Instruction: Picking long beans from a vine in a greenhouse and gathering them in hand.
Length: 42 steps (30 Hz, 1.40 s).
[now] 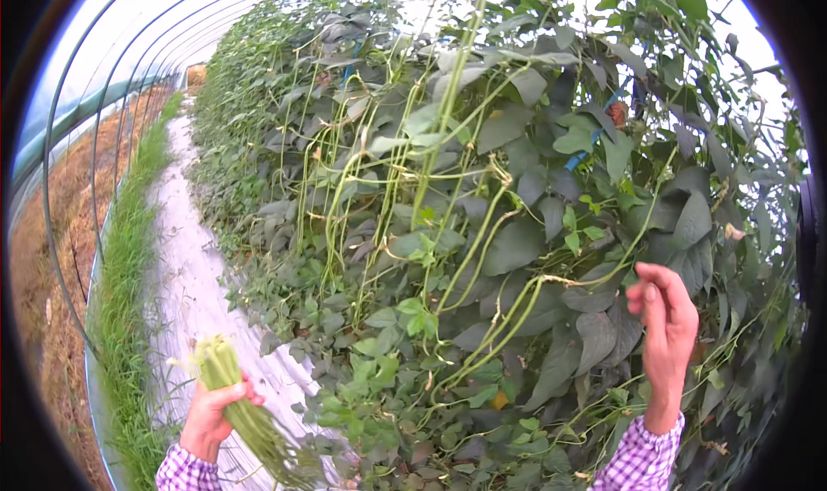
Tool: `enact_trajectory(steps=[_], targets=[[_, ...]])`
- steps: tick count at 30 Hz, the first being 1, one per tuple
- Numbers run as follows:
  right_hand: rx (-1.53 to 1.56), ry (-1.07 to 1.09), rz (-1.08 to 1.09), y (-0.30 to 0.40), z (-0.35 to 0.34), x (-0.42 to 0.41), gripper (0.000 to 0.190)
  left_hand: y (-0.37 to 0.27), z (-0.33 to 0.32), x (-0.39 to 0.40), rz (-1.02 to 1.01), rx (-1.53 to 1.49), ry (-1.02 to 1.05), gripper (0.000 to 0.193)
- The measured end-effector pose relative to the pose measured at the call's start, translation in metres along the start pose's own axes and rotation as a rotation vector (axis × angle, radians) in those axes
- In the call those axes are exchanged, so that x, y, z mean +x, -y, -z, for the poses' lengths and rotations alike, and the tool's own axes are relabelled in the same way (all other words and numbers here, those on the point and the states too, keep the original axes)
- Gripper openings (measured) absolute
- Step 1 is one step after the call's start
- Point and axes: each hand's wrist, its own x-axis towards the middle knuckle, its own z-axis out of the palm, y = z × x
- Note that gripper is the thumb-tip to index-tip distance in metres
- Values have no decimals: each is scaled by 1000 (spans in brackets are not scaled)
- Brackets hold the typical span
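Observation:
My left hand [216, 410] is closed around a bundle of long green yardlong beans [249, 423], whose cut ends point up and whose tails blur downward. My right hand [665, 323] is raised among the leaves at the right, fingers slightly curled; the frame does not settle whether it touches the thin stem beside its fingertips. To its left, a pair of hanging long beans [517, 320] droops from that stem. More long beans [336, 207] hang in the middle of the vine wall. Both sleeves are purple and white checked.
A dense wall of climbing bean vines [517, 245] fills the middle and right. White ground sheeting [187, 232] forms a path on the left, bordered by a grass strip [126, 297]. Curved tunnel hoops [48, 148] arch over it. Blue ties [576, 160] show among the leaves.

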Motion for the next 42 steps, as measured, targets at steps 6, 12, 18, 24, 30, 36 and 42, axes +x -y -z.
enact_trajectory(steps=[6,12,18,24,30,36,42], targets=[[240,102,158,80,-120,134,23,-67,139,-30,-300,-18,-335,33],[529,-96,-109,98,-171,271,35,-119,228,-46,-238,34,-519,23],[672,26,-199,133,-207,294,34,-125,286,-29,-326,-14,-467,29],[982,271,-244,114,-203,261,19,-114,287,-4,-337,-23,-311,30],[765,127,-234,97,-220,118,32,-110,293,-15,-273,-114,-329,27],[542,-33,-330,15,-212,7,31,-122,253,-22,-314,-97,-326,28],[428,-143,-394,-32,-212,-55,26,-125,216,-28,-291,34,-242,25]])
